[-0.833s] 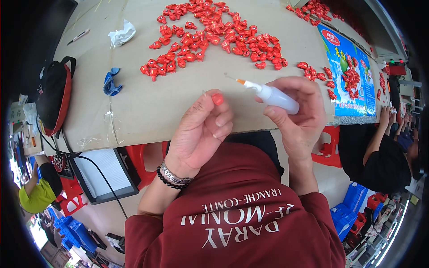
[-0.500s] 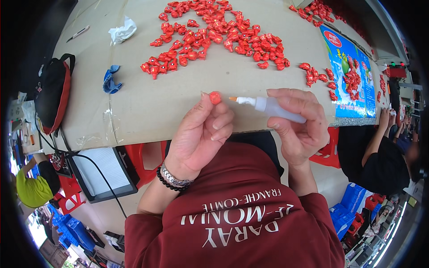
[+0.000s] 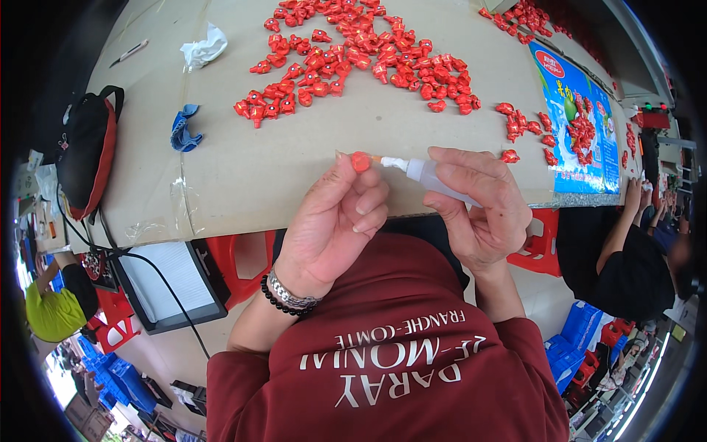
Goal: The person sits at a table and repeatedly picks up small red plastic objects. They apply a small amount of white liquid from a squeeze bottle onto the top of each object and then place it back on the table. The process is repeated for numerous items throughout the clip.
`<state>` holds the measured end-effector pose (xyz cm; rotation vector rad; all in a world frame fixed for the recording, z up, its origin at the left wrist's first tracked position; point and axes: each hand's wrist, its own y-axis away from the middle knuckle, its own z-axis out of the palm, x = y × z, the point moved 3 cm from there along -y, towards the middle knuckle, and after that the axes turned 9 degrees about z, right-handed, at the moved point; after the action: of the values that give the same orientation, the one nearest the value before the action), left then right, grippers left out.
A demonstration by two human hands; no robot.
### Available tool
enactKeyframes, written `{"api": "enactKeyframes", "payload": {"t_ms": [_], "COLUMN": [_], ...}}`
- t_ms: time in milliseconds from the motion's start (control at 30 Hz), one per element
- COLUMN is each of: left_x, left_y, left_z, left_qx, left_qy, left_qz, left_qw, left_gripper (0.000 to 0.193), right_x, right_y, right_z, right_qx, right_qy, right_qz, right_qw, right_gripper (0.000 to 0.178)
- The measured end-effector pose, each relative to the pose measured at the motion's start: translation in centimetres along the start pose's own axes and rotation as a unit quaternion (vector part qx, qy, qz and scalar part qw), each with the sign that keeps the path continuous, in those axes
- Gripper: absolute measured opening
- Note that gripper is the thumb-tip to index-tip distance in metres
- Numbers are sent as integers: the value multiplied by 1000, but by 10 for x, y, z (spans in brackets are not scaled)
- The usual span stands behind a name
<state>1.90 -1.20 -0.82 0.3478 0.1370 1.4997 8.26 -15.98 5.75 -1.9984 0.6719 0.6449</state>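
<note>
My left hand [image 3: 324, 228] is raised over the table's near edge, thumb and fingertips pinching a small red plastic piece [image 3: 360, 161]. From the right, my right hand [image 3: 486, 210] grips a translucent squeeze bottle [image 3: 427, 175], held nearly level. White wrapping covers the bottle's neck, and its thin orange-brown tip meets the right side of the red piece; whether any liquid comes out is too small to tell. Farther back on the table lies a loose heap of similar red pieces [image 3: 353, 55], and one single red piece [image 3: 509, 156] rests just beyond my right hand.
The cardboard-covered table [image 3: 294, 169] bears a crumpled tissue [image 3: 204, 46], a blue denim scrap [image 3: 185, 129], a pen [image 3: 129, 53] and a black-and-red bag [image 3: 88, 155] on the left. On the right, more red pieces lie on a blue printed sheet [image 3: 549, 81]. A co-worker [image 3: 615, 258] sits at right.
My right hand has brought the bottle leftward, so its tip now reaches the red piece. My left hand has shifted slightly right. A single red piece beyond my right hand has come into view.
</note>
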Motion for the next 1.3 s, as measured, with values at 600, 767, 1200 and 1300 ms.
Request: {"api": "enactKeyframes", "payload": {"t_ms": [600, 767, 1200, 1300], "left_x": [0, 0, 4, 4], "left_y": [-1, 0, -1, -1], "left_z": [1, 2, 3, 3], "left_qx": [5, 20, -20, -22], "left_qy": [3, -1, -48, -52], "left_qz": [1, 14, 45, 51], "left_qw": [1000, 1000, 998, 997], "left_gripper": [25, 31, 19, 18], "right_x": [1, 1, 0, 0], "right_y": [0, -2, -2, -2], "right_z": [0, 2, 0, 1], "right_qx": [-4, 45, 43, 42], "right_qy": [10, -8, 2, 3], "right_qz": [-7, -23, -18, -22], "right_qw": [1000, 999, 999, 999], "right_gripper": [30, 27, 26, 25]}}
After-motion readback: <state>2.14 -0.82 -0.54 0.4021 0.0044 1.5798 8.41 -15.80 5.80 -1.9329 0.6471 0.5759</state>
